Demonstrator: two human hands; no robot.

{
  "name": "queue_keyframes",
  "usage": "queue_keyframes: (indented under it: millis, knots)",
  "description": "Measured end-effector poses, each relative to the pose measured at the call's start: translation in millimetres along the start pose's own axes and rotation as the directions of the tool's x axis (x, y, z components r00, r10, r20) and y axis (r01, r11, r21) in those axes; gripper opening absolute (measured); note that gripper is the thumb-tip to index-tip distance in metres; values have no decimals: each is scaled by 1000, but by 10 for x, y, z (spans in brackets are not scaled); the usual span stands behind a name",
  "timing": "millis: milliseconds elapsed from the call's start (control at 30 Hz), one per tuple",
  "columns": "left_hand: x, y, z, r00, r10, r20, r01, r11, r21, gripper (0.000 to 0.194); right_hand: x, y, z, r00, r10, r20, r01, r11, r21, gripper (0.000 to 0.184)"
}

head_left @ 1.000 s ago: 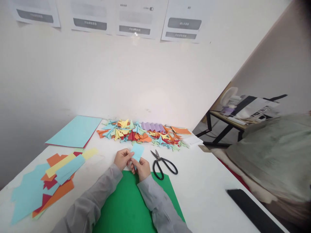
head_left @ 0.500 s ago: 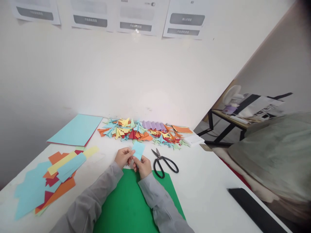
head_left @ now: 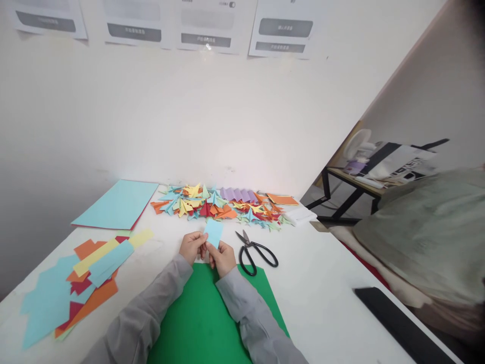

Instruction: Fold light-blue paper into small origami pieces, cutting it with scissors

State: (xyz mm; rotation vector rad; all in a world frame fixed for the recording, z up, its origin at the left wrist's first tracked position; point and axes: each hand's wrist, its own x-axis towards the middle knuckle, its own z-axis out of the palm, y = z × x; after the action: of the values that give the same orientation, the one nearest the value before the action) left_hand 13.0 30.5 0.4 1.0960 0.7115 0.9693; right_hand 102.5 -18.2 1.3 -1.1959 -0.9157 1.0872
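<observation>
A small light-blue piece of paper (head_left: 214,232) is held up between both hands, above the far edge of a green sheet (head_left: 204,318). My left hand (head_left: 192,246) pinches its left side, fingers closed. My right hand (head_left: 223,258) grips its lower edge between thumb and fingers. Where the fingertips meet, the bottom of the paper is hidden. Just right of my right hand lie black-handled scissors (head_left: 250,247) with their blades a little apart. Beyond the hands spreads a heap of small folded paper planes (head_left: 206,206) in several colours.
A pile of coloured paper scraps (head_left: 81,288) lies at the left, with large light-blue sheets (head_left: 117,205) behind it. A purple pleated paper (head_left: 238,195) and orange paper (head_left: 282,199) lie by the wall. A black strip (head_left: 397,323) lies at the right edge; another person (head_left: 424,237) is beyond.
The light-blue paper now stands a little more upright and reaches slightly higher. Both hands keep their hold in nearly the same place. The whole view has shifted slightly.
</observation>
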Motion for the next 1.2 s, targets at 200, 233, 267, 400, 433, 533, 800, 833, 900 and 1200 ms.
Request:
queue_keyframes:
  millis: [200,233,267,400,433,533,800,833,900,1200]
  knots:
    - [9,-1,-15,998,39,-58,-39,999,-3,32,29,90,20,994,-31,-108,22,996,-86,43]
    - [14,-3,-21,997,50,-65,-49,999,4,32,35,104,20,992,-42,-123,30,995,-95,44]
    - [19,-5,-28,996,59,-70,-58,998,13,32,37,111,20,990,-47,-132,34,994,-100,45]
    - [45,-23,-60,991,75,-111,-70,997,45,32,3,78,31,997,-24,-67,18,996,-91,42]
    - [49,-28,-66,989,75,-129,-69,996,53,33,-9,66,37,999,-22,-31,19,996,-87,40]
    - [49,-43,-69,980,89,-175,-74,993,94,35,-23,61,52,998,-48,31,52,992,-116,39]
    - [31,-41,-46,977,118,-175,-99,989,109,35,47,169,34,991,-136,6,133,955,-266,42]
    - [31,-34,-44,978,116,-174,-99,990,104,34,46,171,33,990,-142,8,138,951,-277,42]
    - [30,-18,-40,978,116,-171,-100,990,100,34,39,166,33,989,-151,11,147,944,-295,42]
    - [8,74,-24,957,104,-270,-78,991,105,31,31,175,58,986,-165,-11,156,948,-278,41]
